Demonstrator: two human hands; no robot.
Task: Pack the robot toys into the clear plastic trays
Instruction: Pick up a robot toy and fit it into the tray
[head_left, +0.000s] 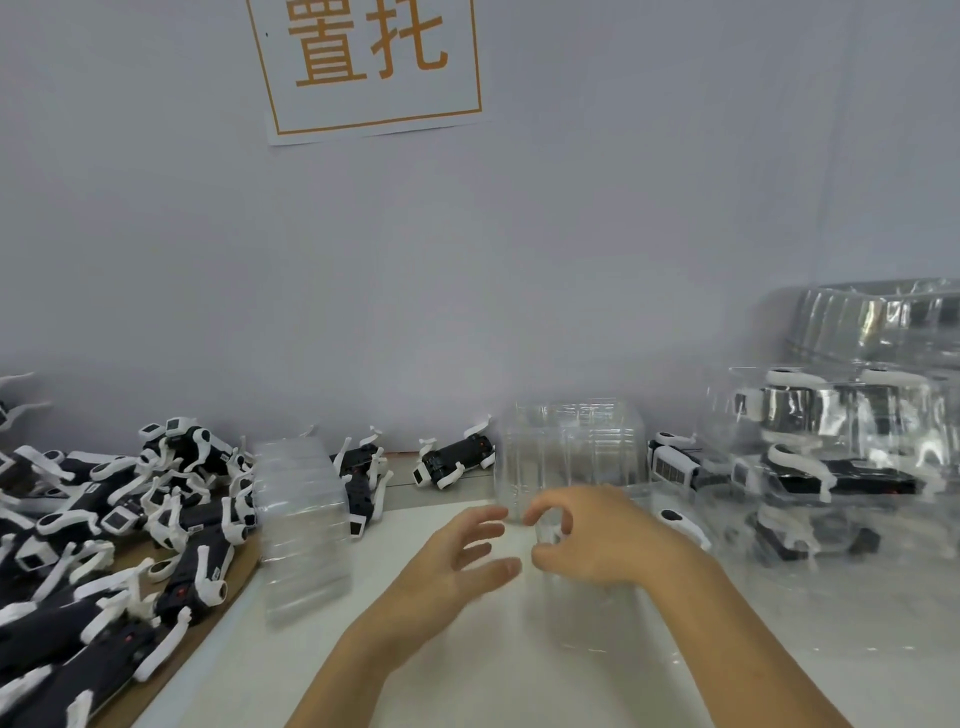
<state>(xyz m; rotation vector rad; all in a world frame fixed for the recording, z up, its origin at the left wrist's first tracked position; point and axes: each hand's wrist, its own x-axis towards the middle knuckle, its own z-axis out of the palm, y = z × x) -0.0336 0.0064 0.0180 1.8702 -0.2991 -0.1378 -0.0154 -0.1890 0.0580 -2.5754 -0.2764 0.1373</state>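
Tray (569, 452) at twelve o'clock: thin, light, slippery, easily crushed; best gripped by rim. Toys (104, 519) heaped at nine. Left hand (457, 561) spread, empty; right hand (587, 535) curled, grip unclear.

Bright even light, glare on clear trays (872, 332), soft blur, wide-angle curvature

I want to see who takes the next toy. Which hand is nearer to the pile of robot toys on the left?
Left. The left hand is closer to the pile of robot toys, just across the stack of clear trays; the right hand is farther away.
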